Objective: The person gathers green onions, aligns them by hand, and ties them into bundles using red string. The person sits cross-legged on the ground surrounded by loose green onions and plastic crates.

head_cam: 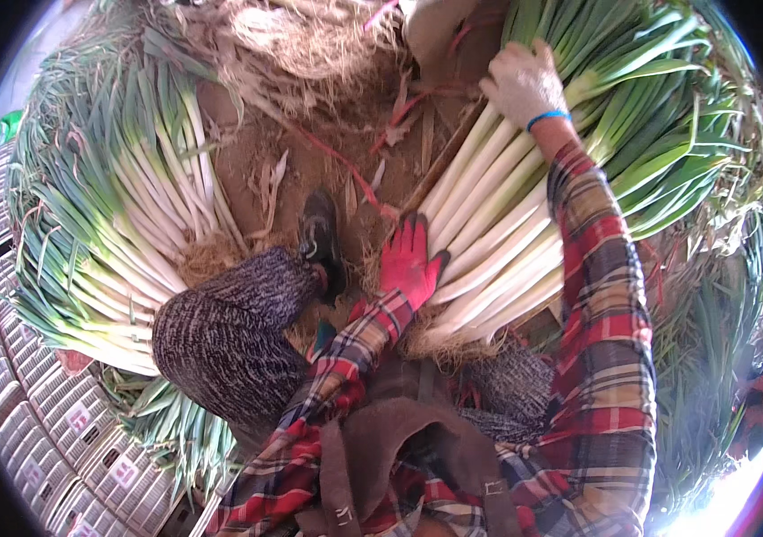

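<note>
A bundle of long green onions [499,208] lies slantwise before me, its white stalks toward me and its roots [448,342] nearest my lap. My left hand [412,255], in a red glove with dark fingertips, rests against the left side of the stalks near the root end. Its fingers point away from me, thumb apart. My right hand [526,80], in a whitish glove with a blue band at the wrist, lies over the stalks where white turns to green. Whether its fingers grip any stalk is hidden.
A second pile of green onions [133,221] fans out at my left knee. Stacked slatted crates [53,403] line the left. Dry roots and husks [314,54] heap at the far side, with red twine [348,164] on the dirt floor [247,154]. More green onions [703,356] lie at right.
</note>
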Demonstrator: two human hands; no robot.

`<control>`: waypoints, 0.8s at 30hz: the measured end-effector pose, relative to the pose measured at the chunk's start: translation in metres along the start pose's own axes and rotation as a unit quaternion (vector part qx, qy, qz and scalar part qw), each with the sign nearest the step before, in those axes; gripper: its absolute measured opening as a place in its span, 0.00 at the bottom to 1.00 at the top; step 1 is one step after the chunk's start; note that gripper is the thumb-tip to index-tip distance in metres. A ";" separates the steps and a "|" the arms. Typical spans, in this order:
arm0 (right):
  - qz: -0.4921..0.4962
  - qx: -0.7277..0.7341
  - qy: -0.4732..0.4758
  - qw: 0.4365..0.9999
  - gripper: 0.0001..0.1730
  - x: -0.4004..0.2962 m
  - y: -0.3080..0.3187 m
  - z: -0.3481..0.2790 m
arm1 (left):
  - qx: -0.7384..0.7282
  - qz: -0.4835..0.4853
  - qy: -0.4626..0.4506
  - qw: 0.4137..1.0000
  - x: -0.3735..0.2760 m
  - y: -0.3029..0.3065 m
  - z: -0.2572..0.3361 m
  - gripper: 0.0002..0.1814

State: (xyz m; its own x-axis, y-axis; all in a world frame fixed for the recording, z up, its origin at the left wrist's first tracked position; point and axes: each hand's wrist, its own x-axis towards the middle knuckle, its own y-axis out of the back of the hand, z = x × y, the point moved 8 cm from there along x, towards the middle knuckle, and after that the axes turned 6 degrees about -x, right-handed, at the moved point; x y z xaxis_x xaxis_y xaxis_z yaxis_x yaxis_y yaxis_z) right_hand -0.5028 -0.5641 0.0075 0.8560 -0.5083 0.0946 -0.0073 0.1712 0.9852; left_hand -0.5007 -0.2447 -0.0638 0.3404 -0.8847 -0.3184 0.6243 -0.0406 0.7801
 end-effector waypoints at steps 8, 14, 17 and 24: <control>0.074 0.043 0.005 0.996 0.22 -0.050 0.029 -0.036 | 0.030 -0.023 0.012 0.999 -0.007 -0.006 0.002 0.48; 0.101 0.077 -0.112 0.986 0.27 -0.080 0.077 -0.030 | 0.003 -0.051 -0.002 0.999 -0.006 -0.021 -0.002 0.48; 0.093 0.075 -0.250 0.961 0.36 -0.152 0.096 -0.022 | -0.018 -0.079 0.024 0.996 0.001 -0.015 -0.009 0.48; 0.045 0.141 -0.387 0.910 0.38 -0.215 0.036 -0.080 | -0.261 -0.168 0.020 0.950 0.023 -0.038 -0.045 0.43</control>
State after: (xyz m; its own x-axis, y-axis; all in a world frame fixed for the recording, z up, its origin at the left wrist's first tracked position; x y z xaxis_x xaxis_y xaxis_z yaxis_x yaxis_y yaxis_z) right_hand -0.6459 -0.3817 0.0108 0.2253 -0.9640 0.1416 -0.2850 0.0737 0.9557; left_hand -0.4852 -0.2426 -0.1246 0.0794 -0.8434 -0.5314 0.9628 -0.0733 0.2602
